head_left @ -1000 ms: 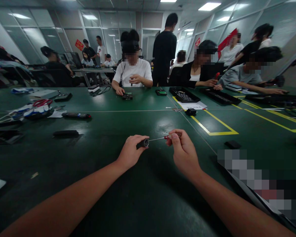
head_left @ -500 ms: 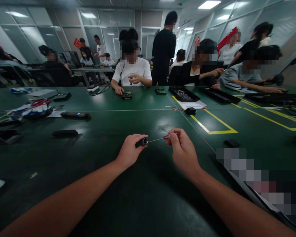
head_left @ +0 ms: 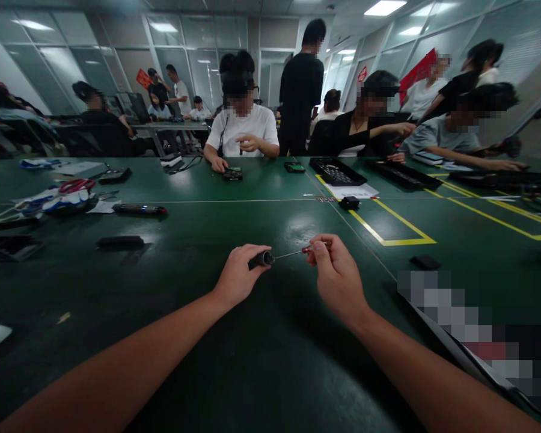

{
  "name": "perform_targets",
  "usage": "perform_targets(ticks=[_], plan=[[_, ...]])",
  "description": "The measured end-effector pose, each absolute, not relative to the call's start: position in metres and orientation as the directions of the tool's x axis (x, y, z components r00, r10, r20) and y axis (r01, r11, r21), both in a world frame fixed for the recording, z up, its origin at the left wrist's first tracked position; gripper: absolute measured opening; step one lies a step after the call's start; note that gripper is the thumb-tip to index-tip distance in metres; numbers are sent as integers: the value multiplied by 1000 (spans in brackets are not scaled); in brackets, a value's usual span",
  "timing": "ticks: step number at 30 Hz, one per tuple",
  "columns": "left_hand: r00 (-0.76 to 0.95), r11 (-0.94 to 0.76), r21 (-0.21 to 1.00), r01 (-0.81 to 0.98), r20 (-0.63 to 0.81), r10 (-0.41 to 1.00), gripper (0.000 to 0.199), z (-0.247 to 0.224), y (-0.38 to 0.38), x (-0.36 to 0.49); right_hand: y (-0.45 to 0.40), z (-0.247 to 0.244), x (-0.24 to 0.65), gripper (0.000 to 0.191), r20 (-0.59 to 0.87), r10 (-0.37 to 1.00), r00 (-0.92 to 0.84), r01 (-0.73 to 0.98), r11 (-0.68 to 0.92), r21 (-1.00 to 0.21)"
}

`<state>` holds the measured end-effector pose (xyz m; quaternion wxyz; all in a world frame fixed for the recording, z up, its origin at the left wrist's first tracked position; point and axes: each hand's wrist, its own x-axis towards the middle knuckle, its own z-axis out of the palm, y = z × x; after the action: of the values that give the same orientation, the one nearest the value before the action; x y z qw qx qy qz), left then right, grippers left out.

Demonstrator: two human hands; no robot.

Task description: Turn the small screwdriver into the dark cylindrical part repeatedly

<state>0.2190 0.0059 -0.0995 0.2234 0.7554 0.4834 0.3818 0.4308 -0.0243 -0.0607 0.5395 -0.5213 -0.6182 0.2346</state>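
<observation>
My left hand [head_left: 237, 273] is closed around a short black cylindrical part [head_left: 265, 258], its open end turned to the right. Between the thumb and fingers of my right hand [head_left: 340, 276] is a thin screwdriver [head_left: 305, 249] with a red handle and a slim metal shaft. Its tip is at the mouth of the cylinder; whether it touches anything inside is too small to tell. Both hands are above the green table [head_left: 252, 373].
At the left lie a dark pen-shaped tool [head_left: 139, 209], a black block [head_left: 120, 242] and a pile of gloves and cables [head_left: 67, 198]. A small black box [head_left: 349, 203] stands near yellow tape. Several people sit across the table, with black trays [head_left: 338, 172] before them.
The cylinder has turned slightly in my left hand, so its end looks darker. The screwdriver's angle has shifted a little, its tip still at the opening.
</observation>
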Motion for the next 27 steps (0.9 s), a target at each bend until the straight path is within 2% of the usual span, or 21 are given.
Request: perform_targets(ticks=[6,14,20,24,27], plan=[[236,-435,707,557,368,899,36,-101,8,219,-23,-60,431,22,423,894,148,402,336,-852],[222,-376,721,582,303,927,38,-93,4,220,-24,-61,431,22,417,897,147,389,336,-858],[207,-352,716,603,285,936,28,-90,1,222,-24,-59,433,21,438,878,194,383,344,-857],[326,-417,677,606,267,907,27,-81,-9,225,-25,-56,434,21,481,839,253,375,373,-849],[474,-494,595,634,206,856,28,-72,-19,235,-26,-54,434,20,516,813,269,365,410,-836]])
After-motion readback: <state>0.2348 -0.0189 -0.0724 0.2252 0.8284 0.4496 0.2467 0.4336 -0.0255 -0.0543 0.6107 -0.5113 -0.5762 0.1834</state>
